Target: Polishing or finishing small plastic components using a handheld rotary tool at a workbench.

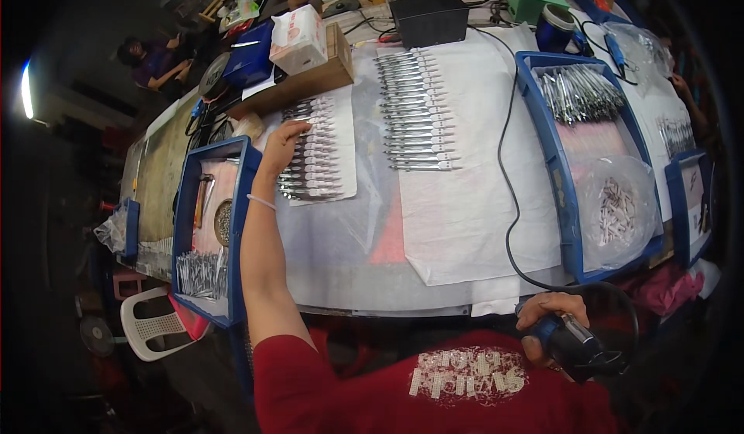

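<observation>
My left hand (288, 141) reaches over a row of slim silver metal pieces with pale ends (318, 159), laid side by side on a white sheet. Its fingers are bent together at the row's left edge; whatever they pinch is too small to make out. Low on the right, close to my body, my right hand (552, 308) is wrapped around a dark corded power tool (580, 347) with a blue part by the grip. The tool's tip cannot be told apart. A second row of similar metal pieces (418, 112) lies farther right on white cloth.
A black cable (508, 151) crosses the white cloth (480, 225). Blue trays (180, 225) with metal parts flank the work; the right tray (559, 201) also holds a bag of small pieces (616, 209). A black box (428, 19) and wooden box (339, 58) stand behind. Other people sit nearby.
</observation>
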Available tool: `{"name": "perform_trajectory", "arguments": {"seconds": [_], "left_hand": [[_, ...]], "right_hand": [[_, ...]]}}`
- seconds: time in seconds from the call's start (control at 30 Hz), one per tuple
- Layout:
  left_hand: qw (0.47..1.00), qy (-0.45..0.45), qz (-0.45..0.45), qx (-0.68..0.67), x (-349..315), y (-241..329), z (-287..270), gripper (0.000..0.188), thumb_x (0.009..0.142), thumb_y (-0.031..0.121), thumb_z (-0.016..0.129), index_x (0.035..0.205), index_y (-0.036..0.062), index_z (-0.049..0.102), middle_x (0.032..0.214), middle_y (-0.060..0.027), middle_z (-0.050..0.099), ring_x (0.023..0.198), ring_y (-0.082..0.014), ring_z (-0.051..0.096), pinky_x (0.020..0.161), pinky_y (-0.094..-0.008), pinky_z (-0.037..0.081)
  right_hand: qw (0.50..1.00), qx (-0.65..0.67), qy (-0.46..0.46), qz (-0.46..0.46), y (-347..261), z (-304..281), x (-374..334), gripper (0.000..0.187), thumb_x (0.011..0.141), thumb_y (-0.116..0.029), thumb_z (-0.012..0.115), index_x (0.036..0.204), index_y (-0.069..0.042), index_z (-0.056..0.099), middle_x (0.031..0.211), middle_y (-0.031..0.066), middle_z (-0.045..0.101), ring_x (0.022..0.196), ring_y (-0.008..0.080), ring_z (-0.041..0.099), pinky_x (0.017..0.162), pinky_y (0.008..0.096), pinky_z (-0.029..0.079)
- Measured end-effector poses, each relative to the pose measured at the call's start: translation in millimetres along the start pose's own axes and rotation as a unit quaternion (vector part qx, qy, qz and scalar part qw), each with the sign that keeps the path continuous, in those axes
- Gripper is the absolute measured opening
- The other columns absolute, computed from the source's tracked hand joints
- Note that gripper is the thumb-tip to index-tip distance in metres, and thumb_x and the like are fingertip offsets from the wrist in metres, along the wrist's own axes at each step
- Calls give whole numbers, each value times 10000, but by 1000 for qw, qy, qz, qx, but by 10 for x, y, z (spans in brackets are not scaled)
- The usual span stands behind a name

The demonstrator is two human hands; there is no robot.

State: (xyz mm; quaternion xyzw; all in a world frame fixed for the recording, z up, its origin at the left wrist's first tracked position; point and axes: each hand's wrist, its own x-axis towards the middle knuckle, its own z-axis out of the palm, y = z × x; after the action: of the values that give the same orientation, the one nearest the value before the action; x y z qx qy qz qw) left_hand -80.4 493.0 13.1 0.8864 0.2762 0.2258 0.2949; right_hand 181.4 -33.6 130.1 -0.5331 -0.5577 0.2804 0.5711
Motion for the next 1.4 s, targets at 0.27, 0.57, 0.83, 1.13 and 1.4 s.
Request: {"name": "perform_trajectory", "arguments": {"seconds": [0.27,0.57,0.83,1.13,1.4], "left_hand": [[994,11,107,-4,71,1340,569,209,851,-43,525,1004,17,654,978,-121,653,908,-255,631,797,-313,484],[973,-64,161,151,36,1930,1698,109,782,105,654,872,50,629,865,-100,626,851,-320,595,744,-438,469],[986,-125,93,67,22,2070,1658,145,737,55,681,818,34,563,874,-128,622,848,-341,583,732,-422,456],[982,-27,2,-188,-596,2505,1601,112,891,36,566,993,-7,556,893,-132,609,711,-213,615,641,-333,491],[723,-209,-305,-583,-2029,3327,1980,268,1004,150,433,1227,5,459,780,-68,584,588,-83,514,566,-193,424]], "right_hand": [[998,-16,62,29,-16,-18,-139,485,649,-53,790,1066,-44,543,828,41,649,752,169,622,685,281,474],[995,-67,1,-71,13,-135,-204,517,757,-83,721,1163,9,413,810,108,593,708,184,617,649,315,530],[998,-4,61,23,-116,-193,-439,534,704,-14,777,1154,-16,490,833,62,645,657,148,629,656,276,495],[998,22,9,-64,75,-283,-479,553,797,-68,676,1238,-1,350,869,118,593,755,200,601,704,369,499],[999,3,-13,38,187,-194,-505,520,823,-35,646,1255,-7,358,887,106,590,763,176,579,725,337,487]]}}
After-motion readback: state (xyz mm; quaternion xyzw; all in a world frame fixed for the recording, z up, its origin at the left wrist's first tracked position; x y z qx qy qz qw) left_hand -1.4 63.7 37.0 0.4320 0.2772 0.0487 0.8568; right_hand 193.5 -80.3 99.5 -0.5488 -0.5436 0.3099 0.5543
